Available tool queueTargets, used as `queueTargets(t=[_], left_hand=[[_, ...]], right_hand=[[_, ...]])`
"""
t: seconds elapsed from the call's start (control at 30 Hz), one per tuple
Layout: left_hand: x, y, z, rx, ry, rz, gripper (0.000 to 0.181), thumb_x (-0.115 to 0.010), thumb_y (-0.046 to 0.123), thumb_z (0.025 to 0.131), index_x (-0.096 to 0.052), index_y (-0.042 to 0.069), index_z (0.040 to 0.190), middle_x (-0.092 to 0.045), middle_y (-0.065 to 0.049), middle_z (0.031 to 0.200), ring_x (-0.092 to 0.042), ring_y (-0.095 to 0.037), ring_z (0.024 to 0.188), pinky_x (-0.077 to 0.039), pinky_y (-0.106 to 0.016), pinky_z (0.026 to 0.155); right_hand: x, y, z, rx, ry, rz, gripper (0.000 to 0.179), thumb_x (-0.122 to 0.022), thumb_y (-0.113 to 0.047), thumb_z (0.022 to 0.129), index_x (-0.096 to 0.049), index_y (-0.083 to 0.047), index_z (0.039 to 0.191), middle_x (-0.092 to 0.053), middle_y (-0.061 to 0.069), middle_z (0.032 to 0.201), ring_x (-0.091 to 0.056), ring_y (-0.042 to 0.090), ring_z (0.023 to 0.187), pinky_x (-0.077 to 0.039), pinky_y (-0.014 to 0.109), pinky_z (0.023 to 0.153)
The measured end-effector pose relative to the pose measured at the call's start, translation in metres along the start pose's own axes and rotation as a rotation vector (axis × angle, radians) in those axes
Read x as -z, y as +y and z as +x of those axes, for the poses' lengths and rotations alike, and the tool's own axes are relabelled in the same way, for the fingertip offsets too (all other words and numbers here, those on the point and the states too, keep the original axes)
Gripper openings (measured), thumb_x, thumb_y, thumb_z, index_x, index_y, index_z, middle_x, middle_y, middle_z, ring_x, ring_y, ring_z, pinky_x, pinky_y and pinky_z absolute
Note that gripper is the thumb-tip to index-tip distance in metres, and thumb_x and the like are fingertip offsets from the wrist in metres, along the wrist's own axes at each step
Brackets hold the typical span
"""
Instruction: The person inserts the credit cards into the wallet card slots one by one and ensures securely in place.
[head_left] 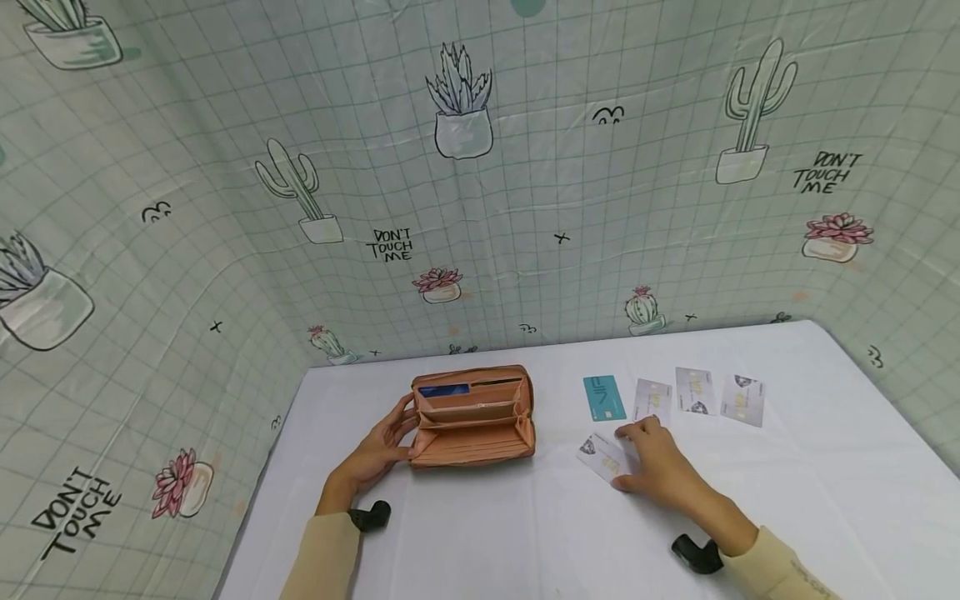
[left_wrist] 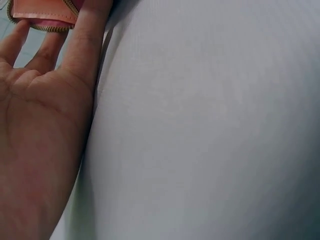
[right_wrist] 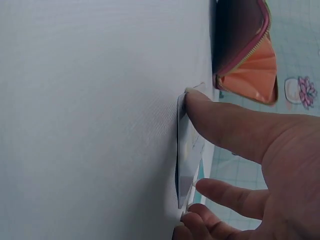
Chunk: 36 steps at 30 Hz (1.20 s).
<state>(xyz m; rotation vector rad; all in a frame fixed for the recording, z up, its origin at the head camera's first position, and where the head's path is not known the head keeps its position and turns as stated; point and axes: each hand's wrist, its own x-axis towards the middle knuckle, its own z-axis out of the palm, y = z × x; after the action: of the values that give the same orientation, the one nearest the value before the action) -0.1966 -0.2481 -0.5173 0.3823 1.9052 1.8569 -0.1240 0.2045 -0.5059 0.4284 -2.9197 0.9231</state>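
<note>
Beige sleeves (head_left: 322,554) angle inward, left hand (head_left: 375,454) gripping a wallet (head_left: 472,451), right hand (head_left: 666,471) pinching the nearest card (head_left: 602,456).

White table (head_left: 465,533) before gridded cactus-print cloth (head_left: 525,192).

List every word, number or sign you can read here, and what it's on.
"DON'T TOUCH ME": the wall cloth, printed three times.
"x": small marks on the same cloth.
"VIP", apparently upside down: the teal card.
Too small or blurred to read: the print on the four silver cards and the marking on the right sleeve.
</note>
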Motion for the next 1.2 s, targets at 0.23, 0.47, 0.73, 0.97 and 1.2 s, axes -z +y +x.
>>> queueTargets(t=[0.23, 0.47, 0.73, 0.97, 1.2], left_hand=[[-0.001, 0.001, 0.0, -0.014, 0.0, 0.002, 0.092, -0.066, -0.004, 0.081, -0.014, 0.031, 0.149, -0.015, -0.01, 0.149, -0.016, -0.025, 0.138, -0.036, -0.026, 0.097], [0.0, 0.0, -0.001, -0.02, -0.001, -0.013, 0.09, -0.062, -0.008, 0.083, -0.014, 0.029, 0.149, -0.016, -0.011, 0.149, -0.016, -0.025, 0.138, -0.036, -0.024, 0.097], [0.001, -0.001, 0.001, -0.03, -0.008, -0.013, 0.092, -0.06, -0.011, 0.083, -0.008, 0.023, 0.151, -0.012, -0.015, 0.15, -0.012, -0.03, 0.138, -0.036, -0.023, 0.096], [0.001, -0.002, 0.001, -0.027, -0.004, -0.015, 0.091, -0.062, -0.009, 0.083, -0.011, 0.025, 0.15, -0.014, -0.012, 0.15, -0.014, -0.026, 0.138, -0.036, -0.023, 0.096], [0.001, -0.001, 0.001, -0.033, -0.009, -0.013, 0.091, -0.062, -0.008, 0.083, -0.012, 0.027, 0.15, -0.014, -0.012, 0.15, -0.014, -0.026, 0.138, -0.036, -0.024, 0.096]], right_hand=[[0.002, -0.004, 0.004, -0.041, -0.065, 0.045, 0.057, -0.084, -0.011, 0.064, -0.055, 0.002, 0.112, -0.053, 0.007, 0.095, -0.05, 0.02, 0.085, -0.043, 0.04, 0.077], [0.005, -0.007, 0.01, -0.128, -0.152, 0.103, 0.047, -0.082, -0.008, 0.066, -0.056, 0.0, 0.105, -0.054, 0.007, 0.091, -0.05, 0.021, 0.082, -0.043, 0.039, 0.075], [0.011, -0.005, 0.017, -0.117, -0.177, 0.199, 0.022, -0.073, -0.001, 0.075, -0.06, -0.002, 0.093, -0.054, 0.002, 0.079, -0.048, 0.016, 0.072, -0.043, 0.03, 0.065], [0.023, 0.002, 0.027, -0.005, -0.232, 0.311, 0.012, -0.059, 0.005, 0.08, -0.063, -0.003, 0.087, -0.057, 0.001, 0.076, -0.051, 0.016, 0.071, -0.044, 0.027, 0.06], [0.039, 0.0, 0.037, 0.001, -0.265, 0.43, 0.011, -0.063, 0.001, 0.08, -0.062, -0.001, 0.091, -0.058, 0.006, 0.082, -0.052, 0.019, 0.076, -0.044, 0.026, 0.059]])
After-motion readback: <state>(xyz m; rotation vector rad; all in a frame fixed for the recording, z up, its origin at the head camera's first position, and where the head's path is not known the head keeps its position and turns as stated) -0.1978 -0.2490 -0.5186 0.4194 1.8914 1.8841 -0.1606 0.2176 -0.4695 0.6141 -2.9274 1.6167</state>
